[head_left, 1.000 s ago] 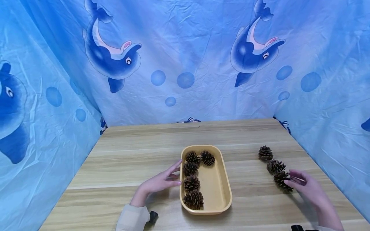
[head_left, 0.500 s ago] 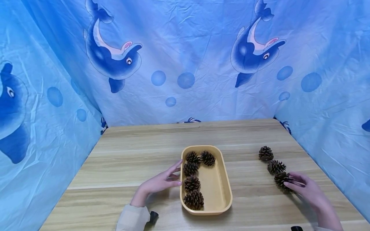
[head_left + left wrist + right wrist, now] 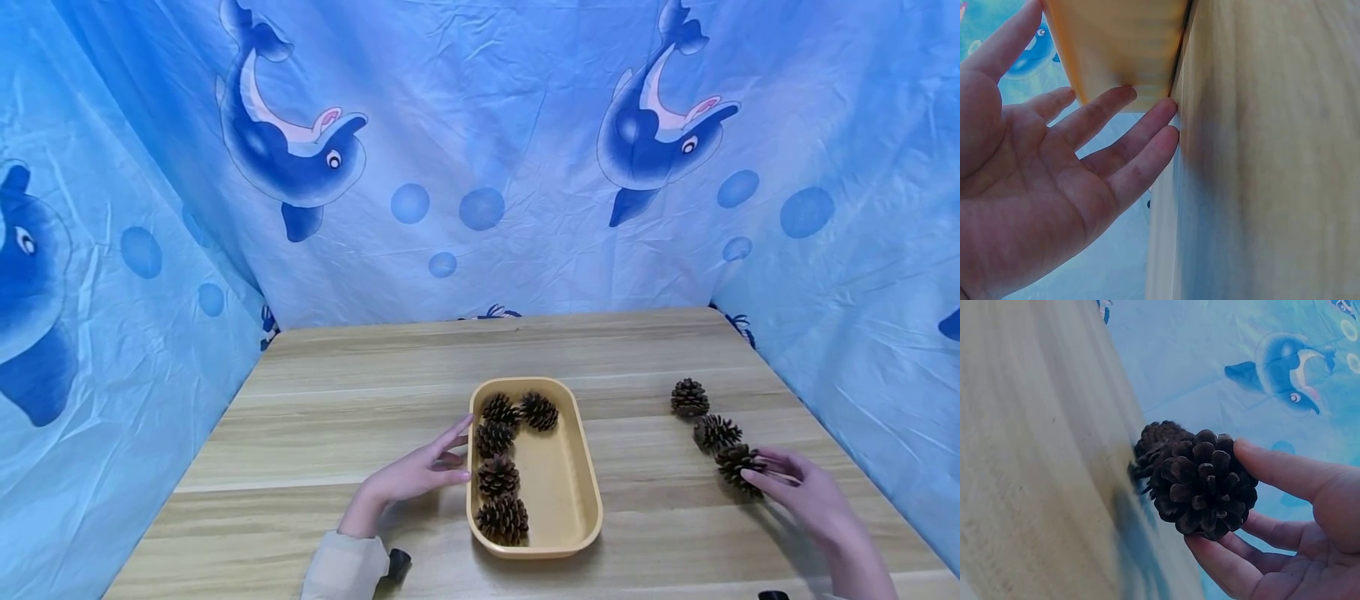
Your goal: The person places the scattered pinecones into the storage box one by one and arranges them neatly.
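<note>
My right hand [image 3: 813,498] pinches the nearest of three pine cones on the right, a brown pine cone [image 3: 738,468], between thumb and fingers. In the right wrist view this pine cone [image 3: 1205,484] hides part of the others behind it. Beyond it lie a second pine cone [image 3: 717,433] and a third pine cone [image 3: 689,398]. A yellow tray [image 3: 573,467] holds several pine cones [image 3: 498,477] along its left side and far end. With fingers spread, my left hand [image 3: 412,473] touches the tray's left wall; the left wrist view shows its fingertips [image 3: 1124,94] against the tray.
A pale wood-grain table [image 3: 360,367] carries everything. Blue curtains [image 3: 480,250] printed with dolphins stand behind it and at both sides. Black wrist gear [image 3: 398,565] shows below the left hand.
The pine cone in my right hand has shifted slightly to the right and turned, with the fingers now gripping it. My left hand and the tray have stayed in place.
</note>
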The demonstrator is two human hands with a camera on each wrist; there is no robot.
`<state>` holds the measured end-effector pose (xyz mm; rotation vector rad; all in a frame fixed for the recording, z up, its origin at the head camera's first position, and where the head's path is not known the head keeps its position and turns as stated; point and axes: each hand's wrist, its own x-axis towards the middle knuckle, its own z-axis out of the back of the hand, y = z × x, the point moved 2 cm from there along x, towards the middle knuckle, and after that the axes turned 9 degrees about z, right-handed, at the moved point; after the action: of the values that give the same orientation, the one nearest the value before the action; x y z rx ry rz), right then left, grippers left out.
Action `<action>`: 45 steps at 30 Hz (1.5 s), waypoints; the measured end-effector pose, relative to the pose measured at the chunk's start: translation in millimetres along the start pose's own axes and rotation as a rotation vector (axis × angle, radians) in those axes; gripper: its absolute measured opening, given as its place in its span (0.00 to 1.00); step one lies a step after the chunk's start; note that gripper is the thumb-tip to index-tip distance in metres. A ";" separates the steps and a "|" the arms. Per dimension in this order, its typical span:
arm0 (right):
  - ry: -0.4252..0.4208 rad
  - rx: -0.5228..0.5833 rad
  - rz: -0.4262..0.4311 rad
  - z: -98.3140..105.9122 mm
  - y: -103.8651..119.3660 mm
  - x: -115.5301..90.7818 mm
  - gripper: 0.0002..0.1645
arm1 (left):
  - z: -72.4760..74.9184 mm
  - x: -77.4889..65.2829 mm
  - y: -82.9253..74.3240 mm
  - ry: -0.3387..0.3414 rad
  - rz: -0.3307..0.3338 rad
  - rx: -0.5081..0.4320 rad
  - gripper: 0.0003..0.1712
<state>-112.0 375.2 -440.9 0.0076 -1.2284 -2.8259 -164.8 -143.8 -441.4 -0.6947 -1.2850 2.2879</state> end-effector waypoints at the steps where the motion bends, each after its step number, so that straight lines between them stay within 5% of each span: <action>1: -0.003 -0.003 0.002 0.4 1.8 -0.3 0.41 | 0.0 0.0 -0.1 0.000 -0.001 -0.001 0.50; 18: -0.060 0.051 0.075 -9.6 45.3 6.7 0.39 | 0.1 -0.5 0.0 -0.003 -0.005 0.002 0.49; 45: 0.032 0.175 0.101 -67.9 124.2 40.0 0.38 | -0.6 0.0 0.9 -0.006 -0.005 0.001 0.50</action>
<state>-143.3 238.8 -395.7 -0.0013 -1.4221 -2.6150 -164.6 -143.9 -442.5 -0.6840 -1.2872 2.2885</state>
